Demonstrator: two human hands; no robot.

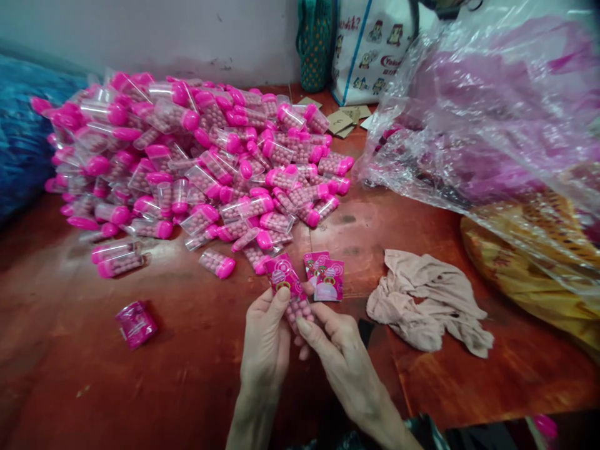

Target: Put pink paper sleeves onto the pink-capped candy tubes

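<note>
My left hand [270, 331] and my right hand [335, 347] are both closed around a small clear bottle of pink balls [297, 310]. A printed pink label [283, 275] covers the bottle's upper part, with my left thumb pressed on it. My right thumb lies lower, against the balls. Whether the label is stuck down cannot be made out. Just beyond my hands, two or more similar pink labels [329, 281] lie overlapping on the table. A large pile of pink-capped bottles [220, 156] spreads behind them, and one bottle [217, 263] lies at its near edge.
On the reddish table [197, 375], a bundle of pink labels [136, 324] lies left and a crumpled beige cloth [424, 300] right. Clear plastic wrapping [469, 119] overhangs a yellow bag [525, 269]. Cardboard pieces [344, 120] and a white printed bag [370, 56] are at the back.
</note>
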